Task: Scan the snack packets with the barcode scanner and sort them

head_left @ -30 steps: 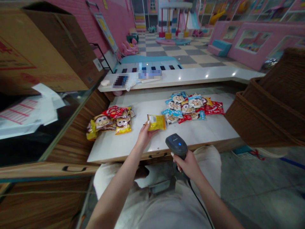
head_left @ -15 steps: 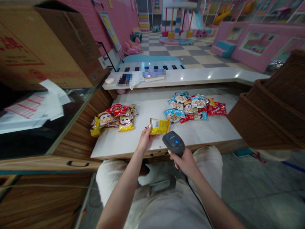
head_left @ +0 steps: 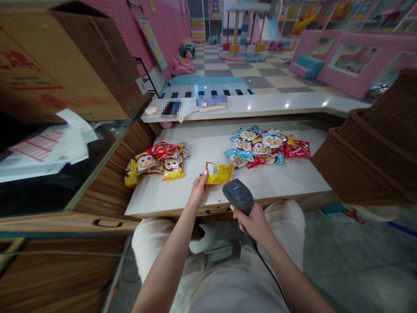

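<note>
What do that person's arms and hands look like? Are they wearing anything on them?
The left arm and right arm are bare, with no sleeves on the forearms. The left hand and right hand have no gloves, and no watch or bracelet shows. The fingernails look long and pale.

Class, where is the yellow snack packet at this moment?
In the head view, the person's left hand holds the yellow snack packet over the white counter, just left of the barcode scanner, between the left snack pile and the right one.
</note>
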Tool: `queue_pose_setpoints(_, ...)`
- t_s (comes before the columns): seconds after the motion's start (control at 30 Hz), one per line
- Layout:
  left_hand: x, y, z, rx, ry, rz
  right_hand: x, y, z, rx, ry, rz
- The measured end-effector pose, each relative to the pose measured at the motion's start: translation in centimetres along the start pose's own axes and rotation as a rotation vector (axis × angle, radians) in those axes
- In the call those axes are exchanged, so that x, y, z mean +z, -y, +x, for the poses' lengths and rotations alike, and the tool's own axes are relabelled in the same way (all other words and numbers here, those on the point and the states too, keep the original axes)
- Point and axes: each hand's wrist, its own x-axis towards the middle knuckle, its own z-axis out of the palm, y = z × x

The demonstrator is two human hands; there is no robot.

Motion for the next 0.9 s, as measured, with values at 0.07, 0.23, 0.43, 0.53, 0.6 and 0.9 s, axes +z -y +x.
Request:
queue_pose_setpoints(0.07, 0.1, 0.0, 0.0, 0.004, -0.001, 0.002, 0.0, 0.0, 0.0, -0.003, -0.003, -0.001)
queue_pose_setpoints(0.23, 0.7, -0.9, 0.2, 0.050, -0.024, 0.040, -0.1, -0.5, 0.0, -0.017, 0.002, -0.013)
queue_pose_setpoints(0.43, -2.0, -7.7, 0.7, 0.718, -0.356, 0.568, -0.1, -0.9, 0.0, 0.016, -0.005, -0.004)
queue_pose_setpoints(0.53, -4.7, -11.6, 1.0, 0.888, -0.461, 1.026, -0.1, -1.0, 0.0, 0.020, 0.003, -0.018)
queue_pose_setpoints(0.6, -6.1, -13.1, 1.3, 0.806, -0.501, 1.285, 0.1, -1.1, 0.0, 0.032, 0.005, -0.021)
queue_pose_setpoints(0.9, -8.0, -12.7, 4.9, 0.605, -0.530, 1.681, -0.1, -1.3, 0.1, 0.038, -0.005, 0.001)
